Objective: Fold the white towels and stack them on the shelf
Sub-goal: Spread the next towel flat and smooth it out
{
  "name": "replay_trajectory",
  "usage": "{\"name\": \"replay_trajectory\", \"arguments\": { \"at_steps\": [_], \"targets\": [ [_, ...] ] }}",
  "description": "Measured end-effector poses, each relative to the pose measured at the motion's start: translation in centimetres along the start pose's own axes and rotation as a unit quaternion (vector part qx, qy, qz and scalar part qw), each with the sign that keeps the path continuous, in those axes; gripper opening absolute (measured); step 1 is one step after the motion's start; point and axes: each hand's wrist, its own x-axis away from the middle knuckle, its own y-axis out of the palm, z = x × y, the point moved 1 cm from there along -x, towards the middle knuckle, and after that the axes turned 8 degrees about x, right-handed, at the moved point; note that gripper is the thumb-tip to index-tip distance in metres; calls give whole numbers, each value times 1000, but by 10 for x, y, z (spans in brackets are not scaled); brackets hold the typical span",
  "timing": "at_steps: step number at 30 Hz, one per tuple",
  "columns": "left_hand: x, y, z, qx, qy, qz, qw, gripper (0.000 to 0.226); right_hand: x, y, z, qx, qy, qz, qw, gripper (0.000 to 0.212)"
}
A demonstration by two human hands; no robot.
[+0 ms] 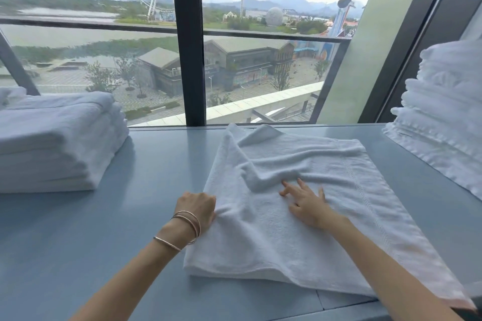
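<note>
**Smoothing the towel before the next fold**

Your right hand (307, 206) lay flat on the towel (300, 190), fingers spread open and gripping nothing, the fingertips just short of a raised wrinkle. Your left hand (198, 210) was at the towel's left edge with the fingers curled closed on the cloth there; the fingertips themselves were hidden under the fold, so how much cloth they pinched I could not tell. The bracelets (186, 227) sat on that wrist.

The towel was spread on the shelf (161, 164), in the middle, with its far left corner turned over and creases across the far half. I judge you were in the flattening step, with this towel folded only in part. The next move called for pressing out the wrinkle, then bringing one edge evenly over the other.

A folded stack (57, 138) stood to the left, well apart. A second pile (443, 112) at the right was cut by the frame edge. The towel's near right corner also ran out of view.
</note>
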Motion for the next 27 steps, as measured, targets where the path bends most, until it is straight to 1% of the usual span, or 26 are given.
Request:
{"name": "replay_trajectory", "arguments": {
  "at_steps": [1, 3, 5, 7, 8, 9, 10, 11, 12, 13, 14, 15, 16, 18, 19, 21, 22, 23, 25, 27],
  "targets": [
    [1, 1, -5, -13, 2, 8, 1000, 25, 2, 4, -4, -2, 10, 28, 1000, 45],
    [3, 2, -16, -32, -9, 18, 999, 22, 7, 13, -4, 9, 0, 95, 995, 40],
    [6, 5, -20, -57, -22, 7, 998, 20, 10, 18, -1, 8, -16, 130, 991, 37],
    [9, 9, -9, -52, -14, 10, 999, 23, 13, 18, -2, 2, -24, 154, 988, 41],
    [10, 9, -2, -48, 1, 46, 998, 26, 14, 17, -4, 6, -23, 182, 983, 43],
    [8, 7, 5, -20, 32, 106, 994, 31, 15, 16, -5, 25, -20, 230, 973, 41],
    [7, 6, 13, 26, 76, 139, 987, 39, 17, 15, -6, 46, -14, 284, 958, 37],
    [7, 5, 21, 55, 115, 171, 977, 43, 22, 13, -7, 65, -4, 318, 946, 29],
    [8, 3, 28, 96, 142, 129, 977, 40, 26, 13, -10, 81, 5, 338, 938, 18],
    [8, 4, 35, 131, 151, 107, 974, 36, 31, 16, -13, 95, 13, 347, 933, 13],
    [7, 10, 39, 130, 155, 82, 976, 32, 36, 21, -15, 93, 24, 329, 940, 19],
    [11, 11, 42, 153, 164, 91, 970, 29, 44, 26, -17, 81, 39, 296, 951, 26],
    [16, 10, 40, 176, 176, 121, 961, 27, 53, 31, -18, 65, 56, 257, 963, 38],
    [30, 10, 29, 206, 214, 155, 942, 36, 71, 39, -14, 55, 86, 163, 981, 74],
    [36, 13, 20, 216, 242, 161, 932, 39, 78, 42, -10, 56, 87, 137, 985, 83],
    [53, 20, 4, 210, 294, 135, 923, 32, 81, 41, -5, 55, 87, 115, 988, 85],
    [60, 23, -2, 198, 306, 112, 925, 26, 81, 39, -4, 59, 84, 110, 989, 85],
    [64, 27, -7, 178, 313, 93, 928, 23, 79, 39, -4, 67, 84, 103, 989, 84],
    [65, 37, -16, 151, 321, 69, 932, 26, 75, 38, -5, 73, 85, 97, 989, 84],
    [64, 38, -17, 173, 322, 55, 929, 23, 73, 39, -6, 78, 84, 95, 989, 84]
  ]
}}
